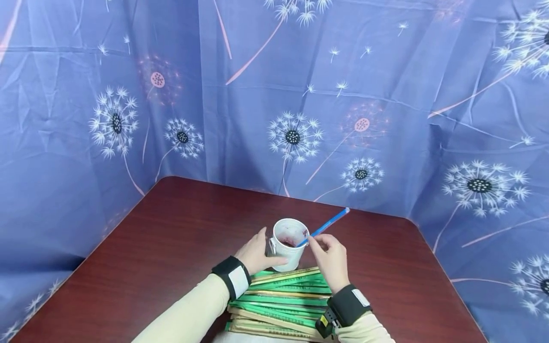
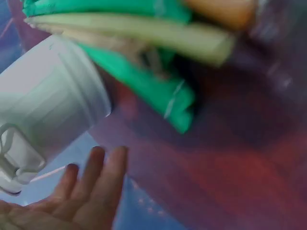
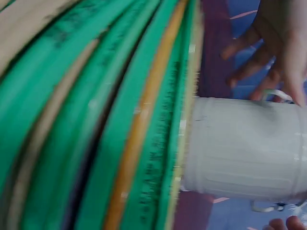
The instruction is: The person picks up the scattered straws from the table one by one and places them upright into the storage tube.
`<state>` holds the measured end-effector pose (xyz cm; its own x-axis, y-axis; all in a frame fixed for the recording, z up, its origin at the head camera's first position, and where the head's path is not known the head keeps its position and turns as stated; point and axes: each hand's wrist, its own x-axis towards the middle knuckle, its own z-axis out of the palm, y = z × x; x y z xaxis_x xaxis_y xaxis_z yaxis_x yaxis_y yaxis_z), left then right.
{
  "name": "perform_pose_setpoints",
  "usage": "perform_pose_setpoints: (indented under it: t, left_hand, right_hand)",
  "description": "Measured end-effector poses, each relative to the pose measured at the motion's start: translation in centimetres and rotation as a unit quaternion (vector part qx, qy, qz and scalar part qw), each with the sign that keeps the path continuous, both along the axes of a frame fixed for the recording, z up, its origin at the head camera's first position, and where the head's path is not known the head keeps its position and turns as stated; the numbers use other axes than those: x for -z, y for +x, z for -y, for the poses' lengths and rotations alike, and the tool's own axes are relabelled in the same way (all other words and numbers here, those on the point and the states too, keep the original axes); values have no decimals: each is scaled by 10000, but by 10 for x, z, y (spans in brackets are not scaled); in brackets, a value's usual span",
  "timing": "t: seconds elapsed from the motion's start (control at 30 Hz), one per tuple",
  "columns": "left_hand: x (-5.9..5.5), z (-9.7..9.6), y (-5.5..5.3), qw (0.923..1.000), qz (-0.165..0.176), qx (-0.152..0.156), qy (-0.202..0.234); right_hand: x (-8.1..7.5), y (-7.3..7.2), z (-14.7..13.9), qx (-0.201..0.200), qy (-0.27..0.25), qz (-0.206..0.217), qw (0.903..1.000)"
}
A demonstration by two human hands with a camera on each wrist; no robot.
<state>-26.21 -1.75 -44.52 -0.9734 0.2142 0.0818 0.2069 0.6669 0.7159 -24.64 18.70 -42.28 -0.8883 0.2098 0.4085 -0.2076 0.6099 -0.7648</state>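
The white pail [image 1: 292, 251] stands between the two hands, just beyond the green and tan strips [image 1: 291, 301]. Dark reddish matter [image 1: 288, 242] lies in it, and the blue stick [image 1: 330, 222] dips into this, its upper end slanting up and away beyond the right hand [image 1: 333, 261].

The left hand [image 1: 257, 252] is on the pail's other side, near its handle [image 2: 20, 155], fingers extended and spread, thumb reaching across the near face; whether it presses there I cannot tell. The right hand's thumb and forefinger come together at the rim where the stick crosses; whether they pinch the stick or the pail, I cannot tell.

To handle this well, the left palm should brace the pail before the stick is moved, since a loose pail could tip toward the strips. The stick is best kept low and slow against the inner wall, so nothing flicks out.

Beneath both wrists the strips fan out on the bench [image 1: 206, 238]; blue patterned cloth [image 1: 240, 119] hangs beyond.
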Motion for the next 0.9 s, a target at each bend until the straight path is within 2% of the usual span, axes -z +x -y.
perform_pose_setpoints:
  t: [0.07, 0.17, 0.3, 0.37, 0.63, 0.8, 0.9]
  left_hand:
    - [3, 2, 4, 9998, -32, 56, -174]
    - [6, 4, 10, 9973, -156, 198, -690]
    - [8, 6, 17, 9887, -233, 510, -1390]
    - [10, 6, 19, 9862, -235, 639, -1511]
    - [18, 3, 21, 9875, -182, 629, -1435]
    - [16, 2, 26, 9895, -261, 651, -1265]
    - [14, 1, 30, 9923, -312, 578, -1051]
  right_hand:
    - [3, -1, 0, -50, 126, 47, 9999]
    - [4, 0, 0, -71, 179, 130, 9997]
    - [5, 4, -2, -112, 73, 361, 9993]
    - [8, 8, -4, -172, 14, 513, 9985]
    - [24, 22, -14, -762, 229, 989, 9919]
    - [30, 31, -17, -851, -44, 1352, 9871]
    - [30, 34, -18, -760, -208, 1481, 9858]
